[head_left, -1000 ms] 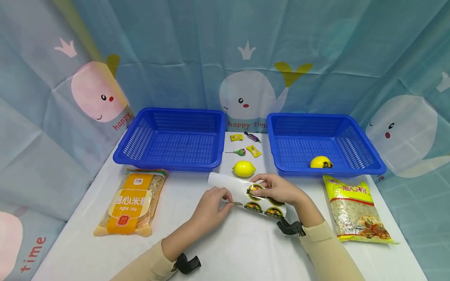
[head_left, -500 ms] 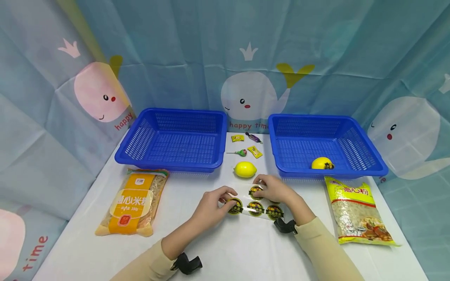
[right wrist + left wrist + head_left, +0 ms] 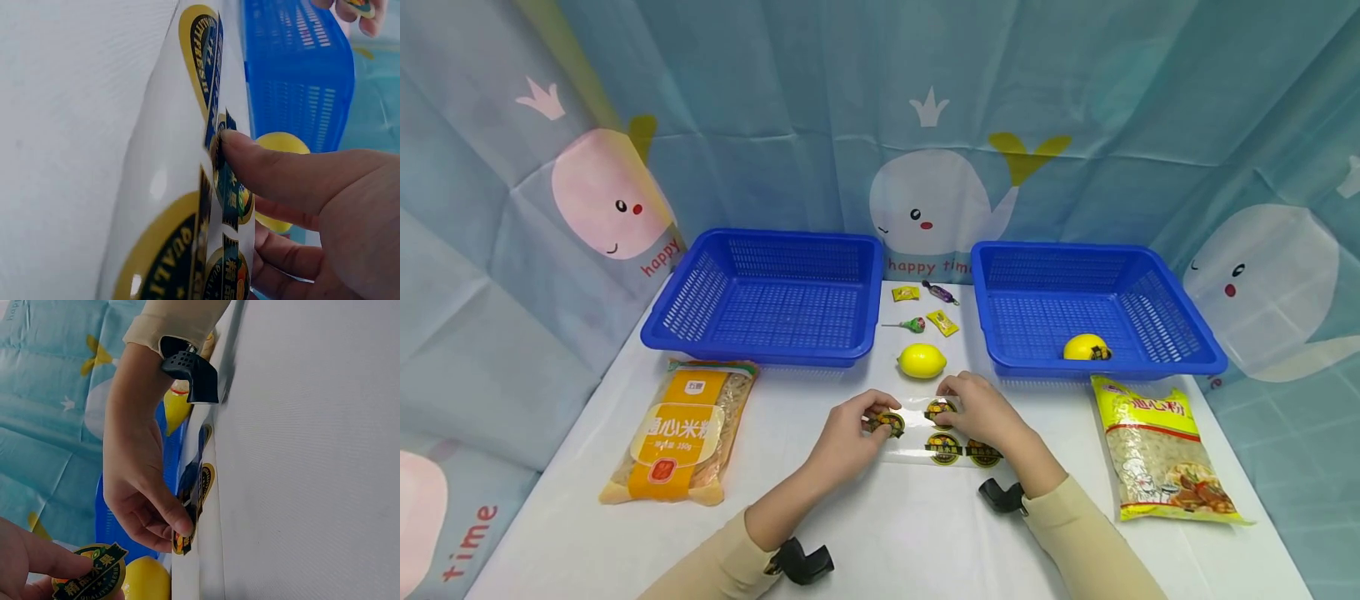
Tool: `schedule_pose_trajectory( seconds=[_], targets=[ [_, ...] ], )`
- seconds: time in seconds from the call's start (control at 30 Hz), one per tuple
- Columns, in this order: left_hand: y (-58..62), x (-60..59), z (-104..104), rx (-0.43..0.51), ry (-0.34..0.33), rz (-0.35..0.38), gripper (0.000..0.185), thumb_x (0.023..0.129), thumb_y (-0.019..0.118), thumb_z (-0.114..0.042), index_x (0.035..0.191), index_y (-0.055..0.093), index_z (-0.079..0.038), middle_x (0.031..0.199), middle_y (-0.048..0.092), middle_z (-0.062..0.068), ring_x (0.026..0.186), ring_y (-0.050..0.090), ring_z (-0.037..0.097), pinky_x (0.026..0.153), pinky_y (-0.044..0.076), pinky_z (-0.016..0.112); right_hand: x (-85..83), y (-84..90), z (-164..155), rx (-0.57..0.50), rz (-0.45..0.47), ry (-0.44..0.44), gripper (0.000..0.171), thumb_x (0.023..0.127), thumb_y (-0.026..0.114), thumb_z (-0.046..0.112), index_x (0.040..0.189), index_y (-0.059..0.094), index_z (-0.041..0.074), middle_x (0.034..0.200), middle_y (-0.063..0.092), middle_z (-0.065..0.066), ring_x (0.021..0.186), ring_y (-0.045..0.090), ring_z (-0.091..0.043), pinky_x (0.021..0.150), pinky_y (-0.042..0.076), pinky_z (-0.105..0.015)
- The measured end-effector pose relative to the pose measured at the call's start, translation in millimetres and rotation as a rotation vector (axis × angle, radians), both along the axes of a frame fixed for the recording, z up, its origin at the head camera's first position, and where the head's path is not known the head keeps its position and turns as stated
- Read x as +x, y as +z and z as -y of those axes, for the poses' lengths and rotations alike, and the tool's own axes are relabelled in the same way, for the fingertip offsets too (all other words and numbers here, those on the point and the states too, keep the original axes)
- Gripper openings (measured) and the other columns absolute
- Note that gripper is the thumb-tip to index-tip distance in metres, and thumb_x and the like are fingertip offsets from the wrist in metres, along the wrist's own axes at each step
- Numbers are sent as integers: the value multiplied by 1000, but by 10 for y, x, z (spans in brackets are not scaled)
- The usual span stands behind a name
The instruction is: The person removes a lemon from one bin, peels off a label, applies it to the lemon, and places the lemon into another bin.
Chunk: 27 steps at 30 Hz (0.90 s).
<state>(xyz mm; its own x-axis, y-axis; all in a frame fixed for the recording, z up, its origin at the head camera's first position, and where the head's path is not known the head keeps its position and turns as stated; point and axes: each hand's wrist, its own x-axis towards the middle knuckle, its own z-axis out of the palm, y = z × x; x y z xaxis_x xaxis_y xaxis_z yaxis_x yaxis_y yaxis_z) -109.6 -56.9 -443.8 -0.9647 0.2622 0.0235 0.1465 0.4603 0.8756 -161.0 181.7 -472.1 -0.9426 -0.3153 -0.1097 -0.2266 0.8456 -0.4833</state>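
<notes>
Left hand (image 3: 847, 429) pinches a loose round sticker (image 3: 889, 423) between thumb and fingers, probably so it won't curl up. Right hand (image 3: 992, 412) holds the sticker sheet (image 3: 912, 427), thumb in front, likely to stop it flopping. Just past them, a bare lemon (image 3: 922, 361) sits on the desk (image 3: 895, 533), easy to reach. Farther off, another lemon (image 3: 1082, 347), with a sticker on, sits in a blue basket (image 3: 1180, 364), perhaps to keep it apart.

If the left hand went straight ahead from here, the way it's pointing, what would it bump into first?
Probably the nearer lemon, which lies ahead in line with the left hand. It might brush the sticker sheet first; depth is unclear.
</notes>
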Motion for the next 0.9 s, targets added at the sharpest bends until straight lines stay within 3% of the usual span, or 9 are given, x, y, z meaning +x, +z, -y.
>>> schedule_pose_trajectory(
  seconds=[0.3, 0.4, 0.53, 0.63, 0.77, 0.9],
  targets=[
    [-9, -17, -11, 32, 64, 34, 26, 87, 74, -3, 111, 72, -11, 99, 70, -1, 88, 58, 11, 76, 50, 22, 45, 36, -16, 12, -40, -9, 36, 85, 82, 34, 111, 69, 14, 111, 65, -5, 107, 59, -27, 96, 51, -47],
    [-8, -23, -15, 43, 86, 52, 27, 86, 76, -6, 113, 72, -9, 99, 68, 3, 81, 56, 11, 72, 48, 21, 33, 57, -32, -40, -66, -16, 39, 86, 82, 32, 116, 69, 12, 114, 66, -7, 107, 60, -27, 94, 52, -47],
    [-21, -31, -16, 78, 121, 55, 24, 86, 77, -7, 108, 72, -3, 110, 67, 11, 89, 61, 16, 77, 52, 23, -1, 122, -9, -159, -120, -32, 38, 87, 80, 27, 118, 68, 8, 115, 67, -10, 104, 63, -28, 90, 53, -46],
    [-26, -46, -15, 90, 123, 68, 17, 88, 76, -8, 102, 73, -2, 107, 69, 8, 91, 62, 16, 77, 53, 23, -42, 164, 61, -198, -178, -49, 38, 89, 80, 26, 119, 66, 8, 116, 67, -9, 102, 64, -27, 88, 54, -43],
    [-26, -62, -13, 107, 82, 120, 13, 91, 73, -10, 101, 71, -3, 90, 71, 4, 79, 60, 12, 71, 52, 21, -116, 177, 165, -173, -245, -81, 53, 87, 81, 30, 133, 61, 14, 126, 62, -8, 114, 61, -28, 97, 53, -46],
    [-29, -64, -14, 118, 61, 127, 13, 91, 72, -11, 102, 70, -4, 90, 73, 5, 77, 63, 11, 72, 54, 23, -212, 156, 249, -152, -254, -78, 69, 84, 84, 30, 145, 53, 19, 142, 54, -10, 133, 48, -34, 111, 42, -55]
  ],
)
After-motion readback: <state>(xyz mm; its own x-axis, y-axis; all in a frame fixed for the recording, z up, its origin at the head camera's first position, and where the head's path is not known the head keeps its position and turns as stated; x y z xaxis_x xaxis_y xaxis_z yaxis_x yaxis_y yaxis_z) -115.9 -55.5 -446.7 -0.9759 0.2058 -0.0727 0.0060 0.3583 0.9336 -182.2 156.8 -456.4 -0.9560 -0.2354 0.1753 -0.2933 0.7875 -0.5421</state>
